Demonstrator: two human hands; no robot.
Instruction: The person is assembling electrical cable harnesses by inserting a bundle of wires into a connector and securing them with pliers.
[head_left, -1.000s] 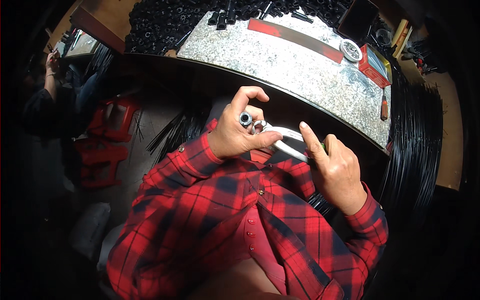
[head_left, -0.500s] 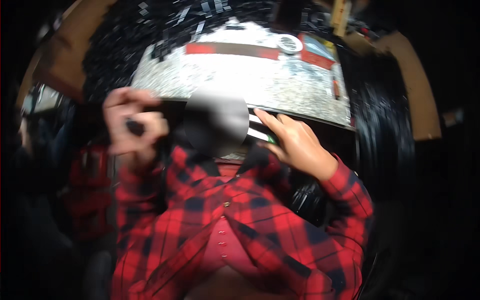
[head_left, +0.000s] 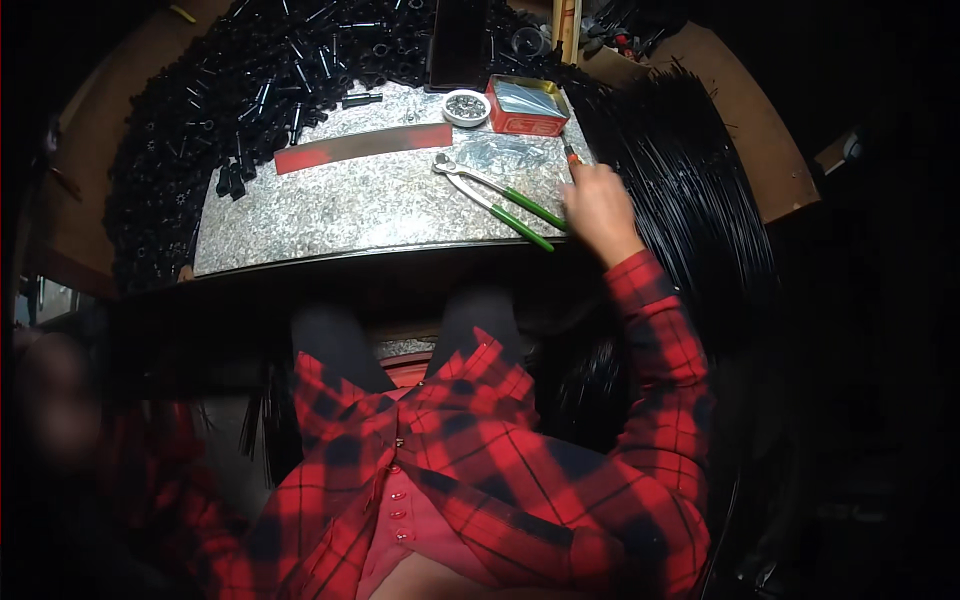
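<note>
My right hand [head_left: 600, 208] is at the right edge of a speckled board, its fingers closed around the lower end of a slim orange-red handled tool [head_left: 573, 158] with a thin metal shaft. Just left of it, end-cutting pincers [head_left: 497, 200] with green handles lie on the board, jaws pointing up and left. At the far left, low and away from the board, my left hand [head_left: 58, 400] is a dim smear; its fingers cannot be made out. A flat strip [head_left: 364, 147], brown-grey with red ends, lies across the board [head_left: 330, 215].
Black tubular parts [head_left: 260, 80] are heaped behind and left of the board. A white dish [head_left: 466, 108] of small metal pieces stands beside a red tin [head_left: 528, 108]. Long thin black rods [head_left: 690, 170] are massed at the right. A dark slab [head_left: 457, 45] stands at the back.
The pincers have left my right hand and lie on the board. That hand has moved to the red-handled tool. My left hand, earlier holding a small black piece, has swung down to the far left.
</note>
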